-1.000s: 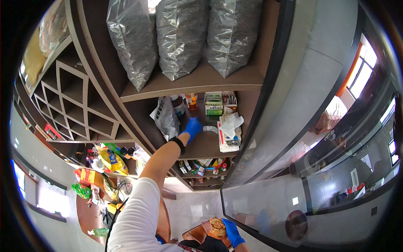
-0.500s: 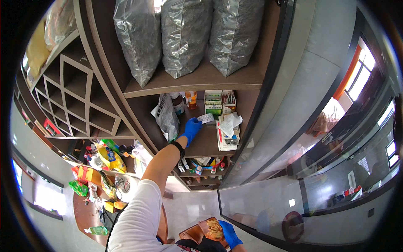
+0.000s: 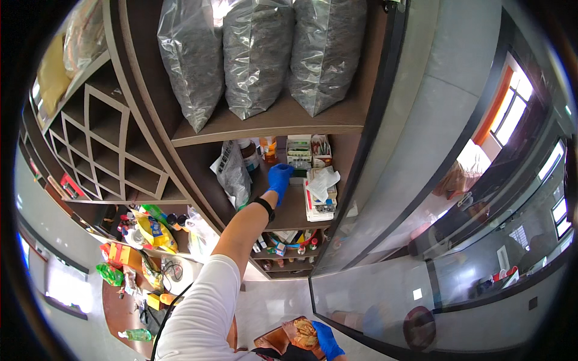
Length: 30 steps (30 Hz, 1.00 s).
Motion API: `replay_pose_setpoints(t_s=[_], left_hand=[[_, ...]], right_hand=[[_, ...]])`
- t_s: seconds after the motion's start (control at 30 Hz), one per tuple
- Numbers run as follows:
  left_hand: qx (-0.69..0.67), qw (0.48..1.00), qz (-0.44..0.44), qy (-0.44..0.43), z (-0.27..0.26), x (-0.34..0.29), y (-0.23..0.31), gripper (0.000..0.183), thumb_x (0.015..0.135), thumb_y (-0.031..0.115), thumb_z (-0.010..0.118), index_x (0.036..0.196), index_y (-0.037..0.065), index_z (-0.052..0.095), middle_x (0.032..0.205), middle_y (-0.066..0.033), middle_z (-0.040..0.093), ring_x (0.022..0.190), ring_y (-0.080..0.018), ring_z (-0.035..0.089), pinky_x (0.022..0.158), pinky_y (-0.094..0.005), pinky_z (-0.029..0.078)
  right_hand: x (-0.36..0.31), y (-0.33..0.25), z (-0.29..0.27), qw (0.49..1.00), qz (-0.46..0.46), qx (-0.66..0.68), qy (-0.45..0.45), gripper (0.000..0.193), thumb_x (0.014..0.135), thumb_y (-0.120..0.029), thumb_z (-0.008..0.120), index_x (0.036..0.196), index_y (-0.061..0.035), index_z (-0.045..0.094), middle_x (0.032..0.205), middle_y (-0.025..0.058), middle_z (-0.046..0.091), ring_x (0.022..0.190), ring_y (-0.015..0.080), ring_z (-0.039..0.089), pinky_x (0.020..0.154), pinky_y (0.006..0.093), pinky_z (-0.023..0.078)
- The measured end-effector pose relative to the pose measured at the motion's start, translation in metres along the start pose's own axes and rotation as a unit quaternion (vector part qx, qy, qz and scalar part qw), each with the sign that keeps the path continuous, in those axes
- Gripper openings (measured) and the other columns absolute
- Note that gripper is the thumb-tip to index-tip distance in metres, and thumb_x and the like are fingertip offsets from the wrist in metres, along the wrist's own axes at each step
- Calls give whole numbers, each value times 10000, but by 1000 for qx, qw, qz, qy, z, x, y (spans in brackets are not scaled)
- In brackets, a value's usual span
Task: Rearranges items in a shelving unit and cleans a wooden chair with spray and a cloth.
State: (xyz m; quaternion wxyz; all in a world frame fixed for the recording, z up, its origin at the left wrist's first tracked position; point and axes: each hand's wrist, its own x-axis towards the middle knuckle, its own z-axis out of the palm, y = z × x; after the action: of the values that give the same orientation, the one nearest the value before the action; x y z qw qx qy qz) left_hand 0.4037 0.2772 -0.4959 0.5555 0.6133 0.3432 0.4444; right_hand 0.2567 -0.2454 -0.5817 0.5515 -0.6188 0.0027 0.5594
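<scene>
My left hand (image 3: 280,177), in a blue glove with a black band at the wrist, reaches into the middle compartment of a dark brown cabinet. Its fingers are closed in front of a small white-and-green box (image 3: 298,150); whatever they hold is hidden. Left of it lie a clear plastic bag (image 3: 232,177) and a dark bottle (image 3: 248,153), with an orange bottle (image 3: 268,148) behind. On its right, a crumpled white tissue (image 3: 323,182) tops a stack of flat boxes (image 3: 318,209). My right hand (image 3: 328,341), also blue-gloved, hangs low beside a crumpled orange-brown thing (image 3: 301,333); its fingers are partly hidden.
Three large clear bags (image 3: 257,57) of dark material fill the shelf above. Bottles and small packs stand on the lower shelf (image 3: 286,254). A diamond-lattice rack (image 3: 108,141) is at the left, above a cluttered wooden table (image 3: 120,307). A glass panel (image 3: 373,295) stands at the right.
My left hand has moved slightly right and farther in, toward the small boxes. The white packet it held in plain sight is no longer clearly visible. My right hand stays low.
</scene>
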Motion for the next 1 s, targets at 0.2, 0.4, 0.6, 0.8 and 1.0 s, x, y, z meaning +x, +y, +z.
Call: replay_pose_setpoints(t_s=[0.2, 0.4, 0.6, 0.8, 1.0], left_hand=[[-7, 998, -19, 67, 11, -13, -3, 175, 771, 151, 648, 797, -20, 669, 682, -90, 642, 606, -155, 582, 565, -311, 451], [87, 994, -38, 53, 17, -27, 6, 230, 758, 222, 657, 823, 2, 672, 693, -119, 641, 605, -202, 597, 590, -334, 461], [245, 969, -6, 4, 0, -26, 15, 356, 747, 290, 674, 996, 37, 656, 913, -181, 646, 852, -325, 624, 723, -380, 484], [54, 997, 33, 32, -15, -79, 26, 373, 797, 175, 662, 1114, -2, 578, 1003, -136, 630, 889, -210, 603, 784, -315, 462], [152, 933, 240, 220, -96, -199, 91, 575, 816, 67, 600, 1331, 26, 346, 1356, -148, 341, 1227, -276, 365, 1002, -362, 312]], right_hand=[[7, 17, -20, 996, -43, -78, 10, 340, 913, -233, 440, 1071, 21, 601, 1021, 78, 631, 925, 144, 587, 832, 278, 456], [13, 19, -28, 994, -60, -91, 16, 340, 914, -237, 440, 1069, 19, 602, 1018, 73, 631, 923, 137, 584, 837, 283, 452], [36, 41, -19, 994, -75, -74, 4, 335, 905, -233, 453, 1053, 26, 605, 1006, 78, 630, 911, 137, 586, 820, 275, 457], [50, 53, -18, 998, -43, -38, -9, 338, 900, -246, 469, 1037, 31, 607, 1002, 69, 625, 877, 135, 592, 780, 280, 476], [12, -32, 12, 991, -3, 85, -101, 331, 851, -150, 567, 1132, 24, 541, 1018, 82, 619, 926, 192, 606, 824, 311, 489]])
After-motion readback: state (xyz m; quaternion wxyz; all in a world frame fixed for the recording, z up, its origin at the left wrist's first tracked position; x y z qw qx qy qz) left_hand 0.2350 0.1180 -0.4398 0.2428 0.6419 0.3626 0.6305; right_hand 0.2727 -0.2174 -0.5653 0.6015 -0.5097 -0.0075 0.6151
